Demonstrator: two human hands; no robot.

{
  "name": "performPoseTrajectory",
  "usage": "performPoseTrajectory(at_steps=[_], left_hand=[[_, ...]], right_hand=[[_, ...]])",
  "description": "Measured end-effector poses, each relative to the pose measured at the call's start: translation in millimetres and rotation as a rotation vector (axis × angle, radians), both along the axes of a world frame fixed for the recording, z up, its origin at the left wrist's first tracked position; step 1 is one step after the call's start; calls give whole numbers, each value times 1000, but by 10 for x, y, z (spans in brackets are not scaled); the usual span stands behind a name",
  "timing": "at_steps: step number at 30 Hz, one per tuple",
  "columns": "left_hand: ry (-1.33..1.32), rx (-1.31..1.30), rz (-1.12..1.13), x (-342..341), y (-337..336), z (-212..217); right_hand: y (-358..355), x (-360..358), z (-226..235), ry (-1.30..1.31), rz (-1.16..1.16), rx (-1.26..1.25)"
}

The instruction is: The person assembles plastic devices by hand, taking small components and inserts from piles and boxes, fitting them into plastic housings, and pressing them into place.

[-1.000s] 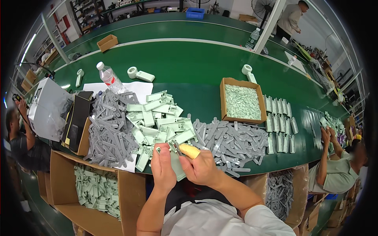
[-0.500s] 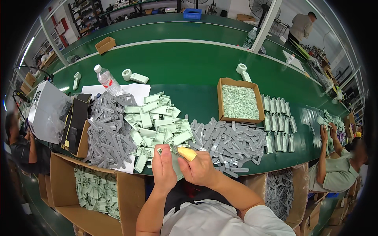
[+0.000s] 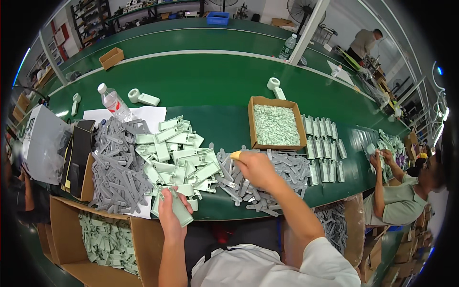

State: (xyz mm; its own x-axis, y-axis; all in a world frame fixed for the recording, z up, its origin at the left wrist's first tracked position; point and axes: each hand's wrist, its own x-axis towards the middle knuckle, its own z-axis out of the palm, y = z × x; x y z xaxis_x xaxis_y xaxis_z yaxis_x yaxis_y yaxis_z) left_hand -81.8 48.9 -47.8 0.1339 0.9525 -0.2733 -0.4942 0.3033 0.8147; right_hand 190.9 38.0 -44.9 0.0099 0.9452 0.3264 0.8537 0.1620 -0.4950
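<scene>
My left hand (image 3: pixel 171 215) is closed around a pale green plastic shell (image 3: pixel 181 212), above the table's front edge. Out over the pile of grey plastic strips (image 3: pixel 291 168) is my right hand (image 3: pixel 256 168), with a yellow cover on one outstretched fingertip. No object shows in it, though its other fingers are mostly hidden underneath. Between the hands and just beyond lies a heap of pale green shells (image 3: pixel 179 153). A cardboard tray (image 3: pixel 277 145) full of small pale green pieces stands beyond my right hand.
More grey strips (image 3: pixel 117 162) are piled at left, beside a plastic bottle (image 3: pixel 114 103). Rows of shells (image 3: pixel 325 146) lie at right. Open cartons of parts (image 3: pixel 146 244) sit below the table edge. A co-worker (image 3: pixel 399 201) handles parts at far right.
My hands have come apart. The left has drawn down and left with the green shell; the right has let go of it and moved up and right over the grey strips.
</scene>
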Motion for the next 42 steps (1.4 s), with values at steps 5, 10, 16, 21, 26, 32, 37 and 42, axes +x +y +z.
performPoseTrajectory(at_steps=[5, 10, 16, 21, 26, 32, 37, 42], left_hand=[[-222, -84, -141, -223, -165, -372], [-188, -164, -108, -266, -284, -310], [-98, -173, -21, -541, -446, -400], [-121, -77, 49, -730, -432, -361], [-199, -38, 115, -830, -369, -355], [-8, 133, 362, -936, -60, -207], [0, 340, 484, -752, 90, 217], [-44, 389, 325, -593, -51, 365]], right_hand=[[494, -184, 104, -77, 132, -124], [1174, -1143, 15, -11, 284, -190], [1581, -2133, -12, 3, 416, -237], [1527, -2538, -141, -113, 350, -284], [1593, -2579, -243, -115, 205, -259], [1279, -2300, 166, 222, 435, -79], [531, -2092, 588, 8, 597, 315], [295, -1815, 613, 64, 619, 548]])
